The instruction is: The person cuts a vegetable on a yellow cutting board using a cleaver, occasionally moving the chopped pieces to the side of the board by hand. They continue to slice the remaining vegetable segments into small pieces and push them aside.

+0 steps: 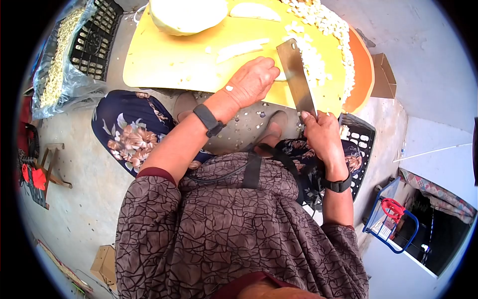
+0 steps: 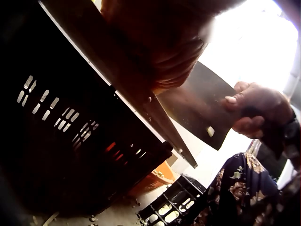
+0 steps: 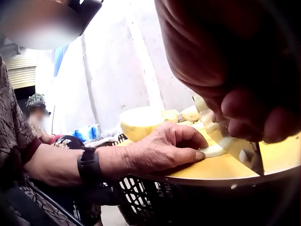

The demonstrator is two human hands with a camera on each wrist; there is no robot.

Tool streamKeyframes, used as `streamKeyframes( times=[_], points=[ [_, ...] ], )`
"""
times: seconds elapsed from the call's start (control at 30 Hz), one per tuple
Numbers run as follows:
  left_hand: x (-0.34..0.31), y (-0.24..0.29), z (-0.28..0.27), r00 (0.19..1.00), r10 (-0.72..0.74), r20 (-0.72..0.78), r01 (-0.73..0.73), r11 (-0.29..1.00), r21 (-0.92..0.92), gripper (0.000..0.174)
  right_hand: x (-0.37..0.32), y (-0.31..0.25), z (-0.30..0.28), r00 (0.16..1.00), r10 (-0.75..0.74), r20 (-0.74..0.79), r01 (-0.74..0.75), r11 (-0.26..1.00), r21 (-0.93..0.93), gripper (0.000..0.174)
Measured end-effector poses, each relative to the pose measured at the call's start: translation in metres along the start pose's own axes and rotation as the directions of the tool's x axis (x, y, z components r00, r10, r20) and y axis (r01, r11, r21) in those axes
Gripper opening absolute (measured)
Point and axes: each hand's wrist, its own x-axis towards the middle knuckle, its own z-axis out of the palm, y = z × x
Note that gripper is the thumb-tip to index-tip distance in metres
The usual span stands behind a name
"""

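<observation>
My right hand [image 1: 326, 137] grips the handle of a cleaver [image 1: 297, 77], its broad blade reaching over the near right part of a yellow cutting board [image 1: 169, 62]. Just left of the blade, my left hand [image 1: 253, 80] holds a pale vegetable strip [image 3: 215, 151] on the board, thumb and curled fingers at its end. A small cut piece [image 2: 210, 131] clings to the blade's side. Further back lie more pale strips [image 1: 243, 49], a thick slice [image 1: 255, 11] and a large peeled pale gourd or melon [image 1: 189, 16]. Diced pieces [image 1: 312, 62] are heaped beyond the cleaver.
An orange basin [image 1: 365, 65] sits by the board's right edge, near a cardboard box [image 1: 383, 77]. At far left, a plastic bag [image 1: 62, 60] of diced pieces lies against a black crate [image 1: 94, 42]. Another black crate [image 1: 366, 134] stands by the right knee. A second person [image 3: 40, 125] sits behind.
</observation>
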Motion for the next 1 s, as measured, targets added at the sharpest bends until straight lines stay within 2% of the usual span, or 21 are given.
streamKeyframes(
  times=[0.2, 0.27, 0.33, 0.43, 0.53, 0.67, 0.7, 0.8, 1.0],
  points=[
    [0.0, 0.001, -0.002, 0.999, -0.017, 0.039, 0.017, 1.0, -0.004, 0.006, 0.023, 0.004, 0.015, 0.998, -0.05, 0.024, 0.052, 0.994, -0.096, 0.036],
    [-0.001, 0.002, -0.006, 0.994, -0.043, 0.101, 0.042, 0.999, 0.015, 0.015, 0.028, -0.004, 0.016, 1.0, 0.001, 0.03, 0.0, 1.0, -0.031, 0.036],
    [-0.004, 0.006, -0.01, 0.994, -0.06, 0.095, 0.056, 0.997, 0.05, 0.016, 0.028, -0.019, 0.01, 0.99, 0.127, 0.054, -0.132, 0.987, 0.096, 0.036],
    [-0.005, 0.004, -0.011, 0.997, -0.053, 0.058, 0.05, 0.997, 0.054, 0.016, 0.028, -0.009, 0.01, 0.997, 0.079, -0.024, -0.071, 0.968, 0.24, 0.035],
    [-0.005, 0.003, -0.008, 0.996, -0.06, 0.065, 0.057, 0.997, 0.047, 0.014, 0.015, -0.01, 0.002, 0.995, 0.095, -0.02, -0.088, 0.967, 0.241, 0.034],
    [0.0, 0.001, -0.002, 0.996, -0.048, 0.075, 0.045, 0.998, 0.044, 0.012, 0.004, 0.001, 0.0, 0.997, -0.064, -0.051, 0.07, 0.99, 0.12, 0.034],
    [0.001, 0.001, -0.002, 0.996, -0.045, 0.073, 0.042, 0.998, 0.04, 0.012, -0.003, -0.017, -0.007, 0.997, 0.066, 0.025, -0.069, 0.989, 0.128, 0.035],
    [0.002, 0.001, 0.0, 0.997, -0.041, 0.072, 0.039, 0.999, 0.028, 0.011, -0.003, -0.016, -0.003, 0.996, 0.084, 0.034, -0.086, 0.995, 0.043, 0.036],
    [0.001, 0.0, 0.0, 0.997, -0.031, 0.065, 0.03, 0.999, 0.011, 0.011, 0.022, 0.001, 0.019, 0.999, -0.051, 0.015, 0.052, 0.998, -0.03, 0.035]
  ],
)
